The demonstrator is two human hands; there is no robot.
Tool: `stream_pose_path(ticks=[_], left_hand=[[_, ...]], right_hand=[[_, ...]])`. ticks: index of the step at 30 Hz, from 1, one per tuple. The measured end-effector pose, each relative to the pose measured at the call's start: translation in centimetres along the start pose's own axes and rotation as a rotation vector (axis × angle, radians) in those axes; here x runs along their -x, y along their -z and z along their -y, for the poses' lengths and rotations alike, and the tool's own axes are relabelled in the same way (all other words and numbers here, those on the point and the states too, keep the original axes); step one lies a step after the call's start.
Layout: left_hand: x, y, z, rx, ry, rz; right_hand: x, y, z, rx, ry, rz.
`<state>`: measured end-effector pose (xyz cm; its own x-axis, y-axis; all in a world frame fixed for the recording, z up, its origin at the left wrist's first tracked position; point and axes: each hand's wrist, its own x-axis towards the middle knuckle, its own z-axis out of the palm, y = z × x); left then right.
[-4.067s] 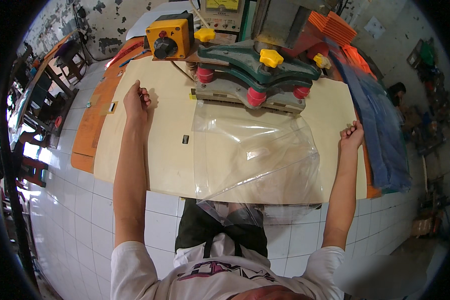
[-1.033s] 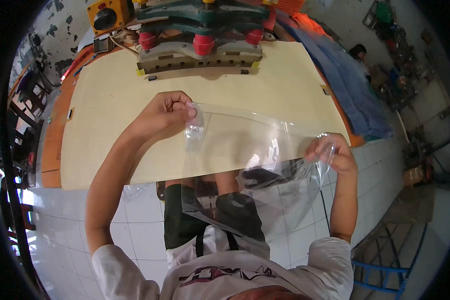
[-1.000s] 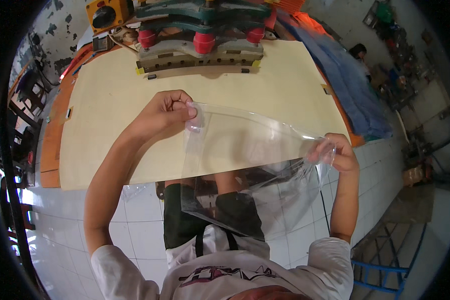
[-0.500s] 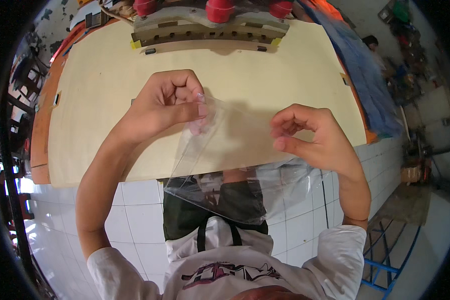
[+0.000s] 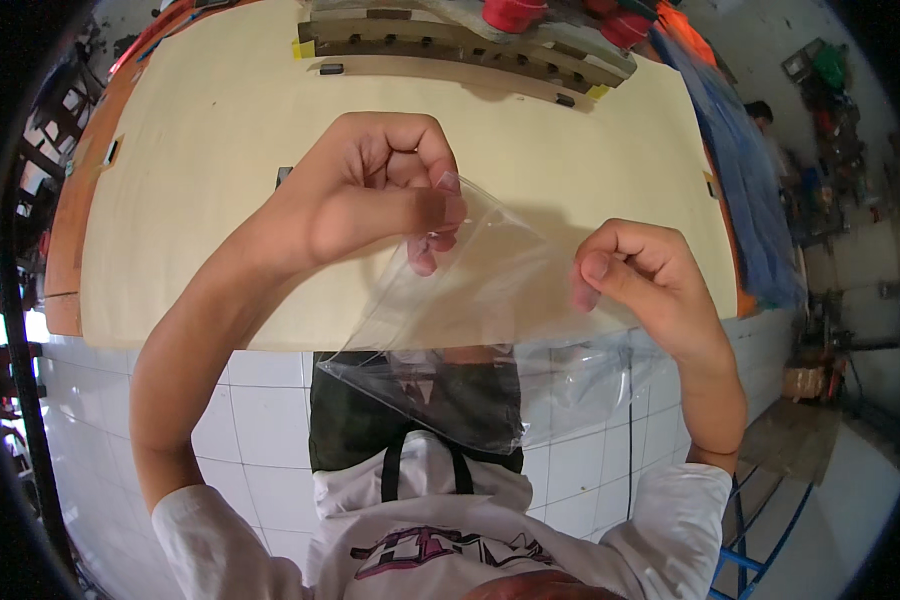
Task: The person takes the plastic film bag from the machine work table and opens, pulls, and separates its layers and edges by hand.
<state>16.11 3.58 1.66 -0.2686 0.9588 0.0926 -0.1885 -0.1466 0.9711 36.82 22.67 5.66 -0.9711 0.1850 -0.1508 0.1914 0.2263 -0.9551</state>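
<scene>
White floor tiles (image 5: 270, 420) spread beneath your workbench, whose cream covering sheet (image 5: 200, 200) runs from under the press bar (image 5: 470, 50) out to the edge nearest your body. Red round mounts (image 5: 515, 12) sit on top of the press bar, and a strip of yellow tape (image 5: 304, 49) marks its left end. Two small dark blocks lie just on your side of it, one toward the left end (image 5: 331, 69) and one toward the right end (image 5: 565, 100). Blue plastic sheeting (image 5: 745, 180) drapes to the right of the press bar.

Your left hand (image 5: 380, 195) pinches a corner of the clear plastic film (image 5: 455, 295) between thumb and fingers, on your side of the press bar. Your right hand (image 5: 635, 270) curls narrow, thumb close to the index finger, farther from the press bar; whether its fingertips grip the film cannot be told.

Notice how the film lies: it hangs from your left fingertips away from the press bar, over the bench edge and in front of your dark green shorts (image 5: 360, 430). Its left-hand edge slants leftward as it leaves the press bar; creases hide which way its long axis runs. Of your two hands, the left is nearer the press bar.
</scene>
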Motion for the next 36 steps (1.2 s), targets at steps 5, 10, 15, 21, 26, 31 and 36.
stream_pose_path(ticks=[5, 10, 15, 21, 26, 31, 36], left_hand=[[0.2, -0.5, -0.2, 0.006, 0.035, 0.011], [0.2, -0.7, 0.0, 0.011, 0.039, 0.007], [0.4, -0.5, -0.5, 0.004, 0.137, -0.007], [0.6, -0.8, -1.0, -0.039, 0.094, -0.052], [0.6, -0.8, -1.0, -0.128, 0.112, -0.025], [0.3, -0.8, -0.8, -0.147, 0.124, 0.012], [0.5, -1.5, -1.5, -0.114, 0.122, -0.069]], right_hand=[[-1.7, -1.0, 1.5, 0.172, 0.040, 0.012], [-3.2, -2.2, 2.0, 0.107, 0.094, 0.028], [-3.5, -2.0, 2.1, 0.048, 0.032, 0.059], [-3.8, -2.8, 2.2, 0.095, 0.115, 0.019], [-5.3, -3.1, 2.1, 0.172, 0.178, 0.062], [-6.1, -3.4, 1.5, 0.093, 0.224, 0.039], [-5.8, -2.7, 1.6, 0.239, 0.275, 0.048]])
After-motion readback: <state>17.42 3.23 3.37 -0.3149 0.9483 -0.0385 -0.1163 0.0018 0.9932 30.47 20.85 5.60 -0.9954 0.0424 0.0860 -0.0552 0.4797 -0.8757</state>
